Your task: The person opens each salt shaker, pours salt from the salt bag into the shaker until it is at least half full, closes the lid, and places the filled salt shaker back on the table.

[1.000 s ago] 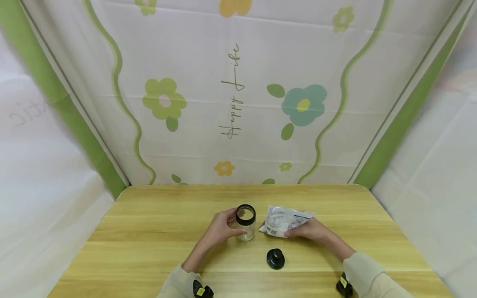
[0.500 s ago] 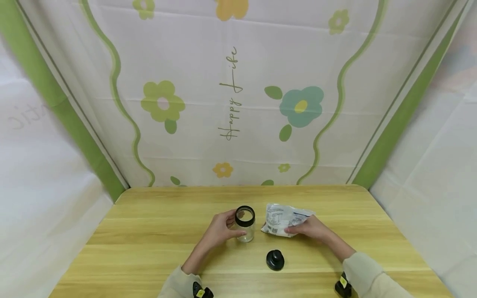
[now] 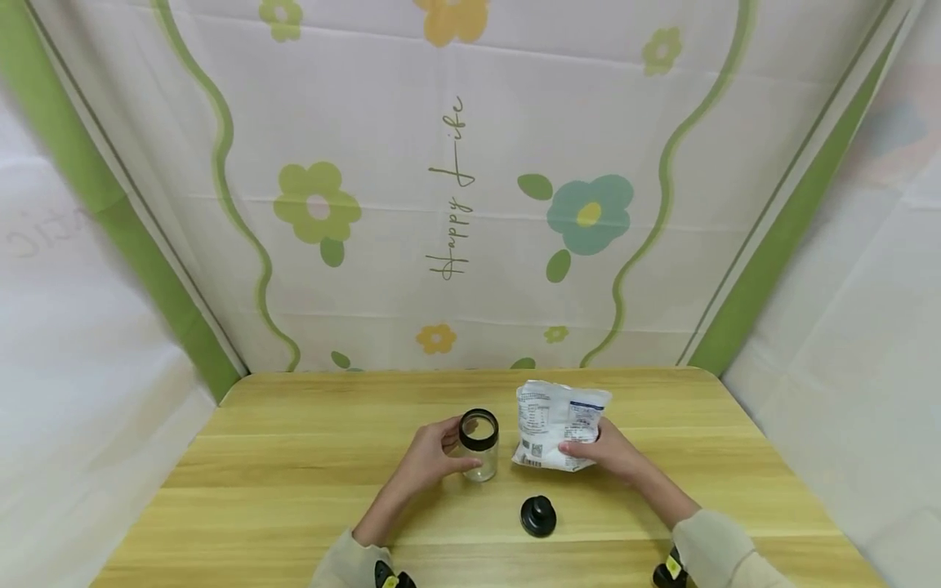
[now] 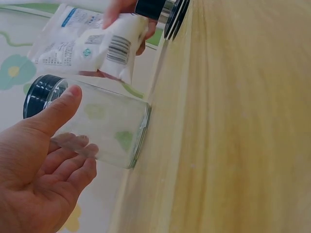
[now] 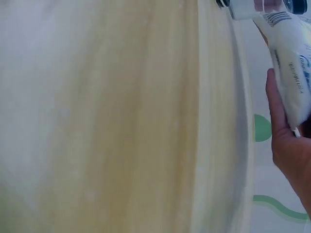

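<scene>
My left hand (image 3: 434, 457) holds a clear glass jar (image 4: 114, 124) with a black rim, thumb on one side and fingers round the other. The jar stands upright on the table with its mouth uncovered, and no contents show in it. To its right, my right hand (image 3: 613, 451) grips a plump white printed bag (image 3: 559, 426) by its lower right side, thumb on the printed face. The bag is close to the jar but apart from it. A round black lid (image 3: 538, 516) with a knob lies in front of them on the table.
The wooden table (image 3: 316, 457) runs back to a white curtain (image 3: 382, 122) printed with flowers. More curtain hangs at the left and right sides. Both wrists wear black camera mounts near the beige sleeves.
The bag has been tipped more upright in my right hand, so its printed face shows more fully. My left hand and the jar have stayed in place; the head view has shifted slightly.
</scene>
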Available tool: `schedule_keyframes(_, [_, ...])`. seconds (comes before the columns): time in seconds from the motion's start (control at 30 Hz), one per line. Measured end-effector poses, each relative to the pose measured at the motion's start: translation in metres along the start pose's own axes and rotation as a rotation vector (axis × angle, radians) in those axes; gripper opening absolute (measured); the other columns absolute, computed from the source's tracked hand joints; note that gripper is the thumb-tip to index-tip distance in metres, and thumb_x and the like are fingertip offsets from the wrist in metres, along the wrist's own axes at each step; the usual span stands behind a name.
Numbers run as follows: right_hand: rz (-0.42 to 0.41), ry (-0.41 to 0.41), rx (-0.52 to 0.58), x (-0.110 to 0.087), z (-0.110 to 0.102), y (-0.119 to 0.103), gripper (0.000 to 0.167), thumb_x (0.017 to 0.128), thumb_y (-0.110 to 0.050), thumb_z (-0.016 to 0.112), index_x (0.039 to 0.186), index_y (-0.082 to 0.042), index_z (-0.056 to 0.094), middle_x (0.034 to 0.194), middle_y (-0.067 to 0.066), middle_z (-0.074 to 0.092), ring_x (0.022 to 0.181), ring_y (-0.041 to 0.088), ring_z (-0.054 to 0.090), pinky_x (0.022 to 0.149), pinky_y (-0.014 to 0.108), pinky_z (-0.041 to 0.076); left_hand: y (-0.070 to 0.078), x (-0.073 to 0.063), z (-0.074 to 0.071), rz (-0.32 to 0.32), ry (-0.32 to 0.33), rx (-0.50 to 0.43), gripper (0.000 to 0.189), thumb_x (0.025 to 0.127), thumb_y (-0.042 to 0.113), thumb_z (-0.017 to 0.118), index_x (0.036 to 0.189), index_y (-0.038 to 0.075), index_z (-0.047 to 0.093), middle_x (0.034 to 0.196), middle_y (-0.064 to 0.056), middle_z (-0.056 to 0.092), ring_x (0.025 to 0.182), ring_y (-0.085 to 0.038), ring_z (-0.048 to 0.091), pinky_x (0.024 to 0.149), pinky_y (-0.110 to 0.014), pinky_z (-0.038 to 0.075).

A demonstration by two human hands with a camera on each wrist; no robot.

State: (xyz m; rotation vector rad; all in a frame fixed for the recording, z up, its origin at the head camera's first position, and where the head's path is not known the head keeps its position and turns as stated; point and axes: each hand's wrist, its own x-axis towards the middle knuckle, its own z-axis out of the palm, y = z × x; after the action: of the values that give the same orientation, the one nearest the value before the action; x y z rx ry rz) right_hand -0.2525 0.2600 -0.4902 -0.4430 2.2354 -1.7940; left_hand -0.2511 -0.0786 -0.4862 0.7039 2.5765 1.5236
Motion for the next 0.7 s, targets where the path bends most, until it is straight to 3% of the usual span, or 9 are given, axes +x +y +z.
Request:
schedule_keyframes(0.2, [-0.010,0.005,0.078,-0.004,0.006,-0.002,0.069,0.092,-0.010,0.070,0.142,0.013,0.030,0.113,0.007,0.072,0.093,0.014,0.072,0.083,0.029,0.063,-0.001,-0.001,0.000,-0.003,-0.008,-0.003,0.077,0.082,0.024,0.083,0.142,-0.009,0.047,0.138,-0.028,0.057,0.124,-0.039,0.060,0.099,-0.040,0.057])
schedule_keyframes(0.4, [-0.060,-0.043,0.181,-0.005,0.009,-0.005,0.050,0.095,-0.006,0.064,0.138,-0.004,0.041,0.111,-0.008,0.073,0.096,0.016,0.073,0.084,0.033,0.063,-0.002,-0.001,0.000,-0.003,-0.013,-0.025,0.076,0.083,0.026,0.083,0.143,-0.006,0.048,0.139,-0.025,0.057,0.125,-0.036,0.060,0.100,-0.038,0.056])
schedule_keyframes(0.53, [-0.074,-0.088,0.256,-0.006,0.011,-0.006,0.039,0.096,-0.004,0.061,0.131,-0.017,0.047,0.112,-0.008,0.073,0.098,0.017,0.073,0.086,0.034,0.063,-0.001,-0.002,0.000,0.004,-0.012,-0.027,0.075,0.083,0.026,0.082,0.142,-0.006,0.049,0.138,-0.024,0.058,0.126,-0.035,0.060,0.101,-0.037,0.056])
schedule_keyframes(0.7, [-0.084,-0.105,0.308,-0.004,0.014,-0.009,0.039,0.097,-0.003,0.059,0.130,-0.019,0.048,0.114,-0.006,0.073,0.101,0.017,0.073,0.088,0.034,0.062,-0.001,-0.002,-0.001,0.010,-0.008,-0.038,0.074,0.083,0.024,0.082,0.142,-0.006,0.049,0.138,-0.024,0.058,0.126,-0.036,0.060,0.101,-0.040,0.056])
